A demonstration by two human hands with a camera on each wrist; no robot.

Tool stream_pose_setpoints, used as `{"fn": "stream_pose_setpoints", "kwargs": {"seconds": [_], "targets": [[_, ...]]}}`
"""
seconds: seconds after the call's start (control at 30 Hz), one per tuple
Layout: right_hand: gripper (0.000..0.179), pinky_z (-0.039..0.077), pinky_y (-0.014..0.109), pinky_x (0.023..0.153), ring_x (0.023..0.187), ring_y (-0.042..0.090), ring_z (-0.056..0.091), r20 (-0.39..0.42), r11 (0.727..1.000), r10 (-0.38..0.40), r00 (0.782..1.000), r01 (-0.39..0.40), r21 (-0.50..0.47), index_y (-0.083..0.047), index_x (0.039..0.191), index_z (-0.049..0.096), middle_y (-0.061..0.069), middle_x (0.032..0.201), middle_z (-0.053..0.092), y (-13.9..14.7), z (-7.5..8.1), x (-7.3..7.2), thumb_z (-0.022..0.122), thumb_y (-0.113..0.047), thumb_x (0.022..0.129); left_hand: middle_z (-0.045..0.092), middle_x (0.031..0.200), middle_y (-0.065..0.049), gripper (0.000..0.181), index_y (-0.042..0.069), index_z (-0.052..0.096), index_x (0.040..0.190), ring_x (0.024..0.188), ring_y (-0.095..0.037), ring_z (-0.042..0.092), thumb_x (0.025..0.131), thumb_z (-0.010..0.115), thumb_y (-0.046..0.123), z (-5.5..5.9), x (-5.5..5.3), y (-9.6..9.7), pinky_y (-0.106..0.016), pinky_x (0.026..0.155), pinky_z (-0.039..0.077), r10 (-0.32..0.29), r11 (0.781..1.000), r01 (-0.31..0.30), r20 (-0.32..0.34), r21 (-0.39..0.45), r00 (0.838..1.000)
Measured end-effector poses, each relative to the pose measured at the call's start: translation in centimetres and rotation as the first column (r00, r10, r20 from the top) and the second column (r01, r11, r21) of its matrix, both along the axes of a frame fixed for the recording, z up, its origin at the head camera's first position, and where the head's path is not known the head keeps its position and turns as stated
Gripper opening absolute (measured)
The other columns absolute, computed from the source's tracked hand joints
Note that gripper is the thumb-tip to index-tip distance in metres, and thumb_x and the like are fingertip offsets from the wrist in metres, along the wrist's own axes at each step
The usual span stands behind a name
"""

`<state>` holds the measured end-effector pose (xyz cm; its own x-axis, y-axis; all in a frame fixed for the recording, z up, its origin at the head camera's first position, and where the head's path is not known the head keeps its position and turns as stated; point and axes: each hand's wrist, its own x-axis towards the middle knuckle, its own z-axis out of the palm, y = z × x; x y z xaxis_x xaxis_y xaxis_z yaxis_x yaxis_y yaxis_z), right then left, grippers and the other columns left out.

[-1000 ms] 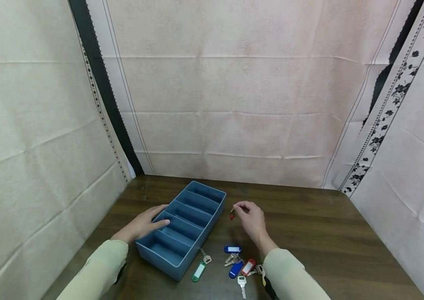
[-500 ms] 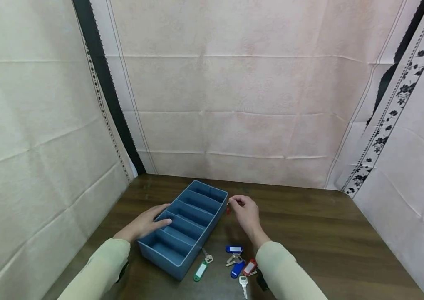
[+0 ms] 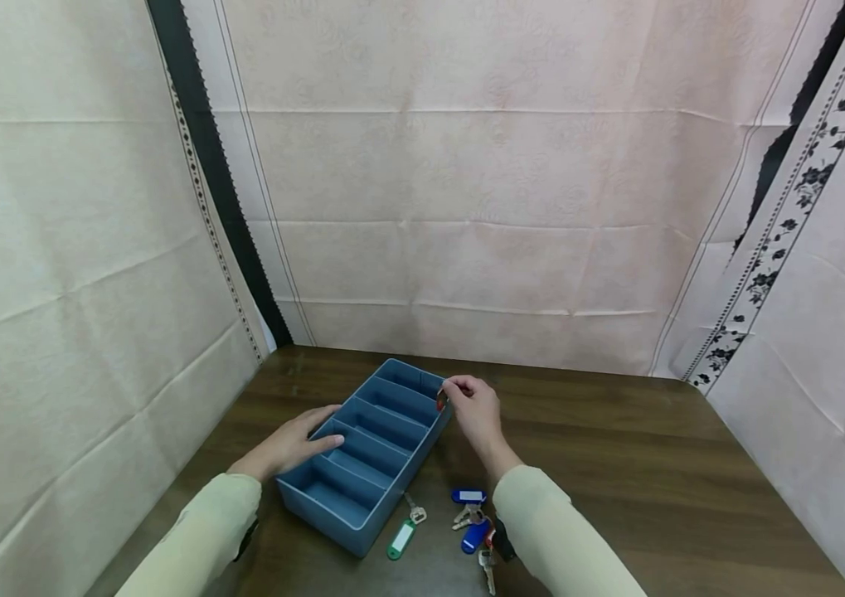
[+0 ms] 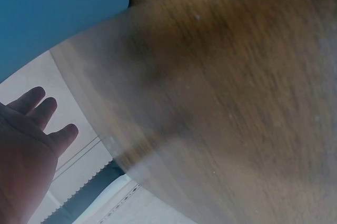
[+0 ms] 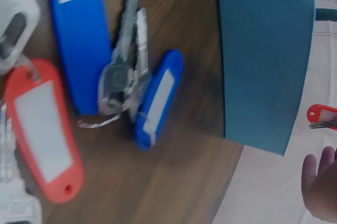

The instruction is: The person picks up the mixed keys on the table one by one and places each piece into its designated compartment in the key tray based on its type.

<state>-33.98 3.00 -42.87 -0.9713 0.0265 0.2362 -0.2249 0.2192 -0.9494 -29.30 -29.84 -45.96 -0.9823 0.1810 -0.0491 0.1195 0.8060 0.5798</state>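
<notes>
My right hand [image 3: 478, 412] pinches a key with a red tag [image 3: 440, 403] over the right rim of a blue divided tray [image 3: 318, 519], near its far end. In the right wrist view, the red key tag [image 5: 322, 113] hangs beside a metal key [image 5: 323, 125]. My left hand [image 3: 289, 444] rests on the tray's left side, its thumb reaching over the rim. Straight fingers of that left hand [image 4: 31, 145] show in the left wrist view. The tray's visible compartments hold nothing I can see.
On the brown table [image 3: 616, 473], a green-tagged key [image 3: 401, 539] lies beside the tray's right wall. Several keys with blue tags [image 3: 469, 496] and a red tag [image 5: 45, 129] lie near my right forearm, which partly covers them. Pale cloth [image 3: 467, 166] hangs behind the table.
My right hand has moved left and slightly away from me, bringing the red-tagged key from beside the tray to over its far right rim. The left hand stays on the tray.
</notes>
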Motion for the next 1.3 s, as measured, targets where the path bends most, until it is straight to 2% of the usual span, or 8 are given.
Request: {"fn": "stream_pose_setpoints", "kwargs": {"seconds": [0.23,0.5,0.7,0.97,1.17,1.3], "targets": [[0.021,0.051,0.037,0.083,0.096,0.024,0.061,0.022,1.0,0.024,0.999,-0.023,-0.018,-0.011,0.102,0.075,0.004,0.102,0.067,-1.1,0.4,-0.5,0.066,-0.029,0.097,0.032,0.157,-0.017,0.075,0.023,0.034,0.156,0.142,-0.045,0.03,0.095,0.055,0.061,0.0,0.1,0.0,-0.071,0.106,0.025,-0.003,1.0,0.003,0.002,-0.004,1.0],[0.018,0.05,0.034,0.08,0.091,0.031,0.065,0.015,0.992,0.092,0.996,-0.09,-0.083,-0.012,0.096,0.074,0.013,0.088,0.072,-2.1,0.0,-1.0,0.064,-0.028,0.099,0.033,0.157,-0.016,0.074,0.024,0.034,0.155,0.142,-0.044,0.03,0.095,0.055,0.061,0.0,0.0,-0.1,-0.07,0.107,0.025,-0.007,1.0,0.006,-0.006,-0.006,1.0],[0.024,0.051,0.036,0.082,0.09,0.024,0.062,0.013,0.995,0.084,0.996,-0.083,-0.052,-0.006,0.103,0.073,0.007,0.095,0.07,-3.1,-0.5,-1.1,0.064,-0.028,0.099,0.033,0.157,-0.016,0.075,0.023,0.034,0.155,0.142,-0.044,0.03,0.094,0.056,0.06,0.0,0.0,0.0,-0.07,0.107,0.025,0.005,1.0,-0.005,-0.001,-0.003,1.0],[0.017,0.051,0.037,0.082,0.094,0.021,0.06,0.007,0.999,0.048,0.999,-0.048,0.008,-0.014,0.097,0.076,0.003,0.101,0.066,-4.4,-1.0,-1.4,0.067,-0.028,0.096,0.033,0.157,-0.014,0.076,0.025,0.035,0.155,0.142,-0.043,0.03,0.093,0.056,0.062,-0.3,-0.1,-0.2,-0.07,0.107,0.025,0.022,1.0,-0.022,0.007,0.007,1.0],[0.024,0.053,0.039,0.087,0.097,0.021,0.062,0.003,0.997,0.065,0.998,-0.065,0.047,-0.01,0.11,0.075,0.004,0.108,0.067,-4.5,-1.0,-1.8,0.067,-0.028,0.097,0.032,0.158,-0.014,0.076,0.026,0.034,0.155,0.143,-0.043,0.029,0.093,0.056,0.064,-0.5,-0.2,-0.1,-0.071,0.107,0.024,0.024,1.0,-0.024,0.012,0.016,1.0],[0.025,0.053,0.039,0.086,0.096,0.022,0.062,0.028,0.998,0.064,0.998,-0.065,0.025,-0.01,0.112,0.074,0.004,0.106,0.068,-4.1,-0.8,-1.9,0.067,-0.029,0.097,0.032,0.158,-0.014,0.075,0.026,0.034,0.155,0.143,-0.043,0.029,0.093,0.056,0.062,-0.4,-0.2,-0.2,-0.071,0.107,0.024,0.024,1.0,-0.024,0.008,0.017,1.0]]}}
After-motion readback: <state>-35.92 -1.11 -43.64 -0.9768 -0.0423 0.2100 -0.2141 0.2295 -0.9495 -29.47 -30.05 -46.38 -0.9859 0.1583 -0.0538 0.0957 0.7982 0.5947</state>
